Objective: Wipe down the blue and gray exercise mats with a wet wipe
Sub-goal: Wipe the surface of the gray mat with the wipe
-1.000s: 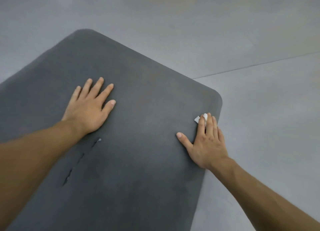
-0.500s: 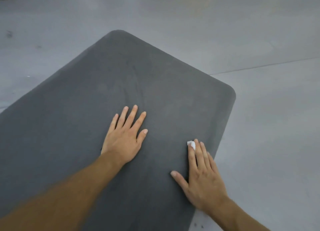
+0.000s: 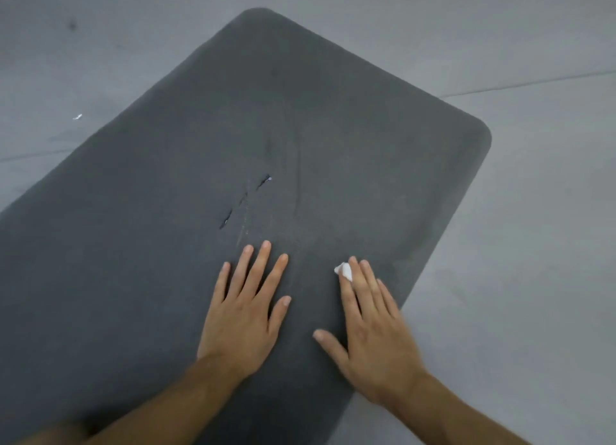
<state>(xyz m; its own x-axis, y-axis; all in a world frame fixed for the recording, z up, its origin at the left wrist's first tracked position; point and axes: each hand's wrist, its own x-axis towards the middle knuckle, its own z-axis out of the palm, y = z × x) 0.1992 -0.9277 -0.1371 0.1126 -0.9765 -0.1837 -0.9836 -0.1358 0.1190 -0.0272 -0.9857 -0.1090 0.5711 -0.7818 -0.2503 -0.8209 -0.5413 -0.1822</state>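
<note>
We have the gray exercise mat [image 3: 166,244] lying flat and askew on a pale gray floor [image 3: 533,211], one rounded corner pointing away from us and another off to the right. Our left hand [image 3: 246,311] rests palm down on the mat near its middle, fingers straight and spread, holding nothing. Our right hand [image 3: 373,331] lies just beside it, closer to the mat's right edge, also flat with the thumb splayed out; its straight fingers press a small wad of white wet wipe [image 3: 344,271] against the mat, and only a corner of the wipe shows past the fingertips. Just beyond our left fingertips a thin jagged tear [image 3: 245,199] runs slantwise through the mat. A tiny white scrap [image 3: 77,116] sits on the floor to the left.
</note>
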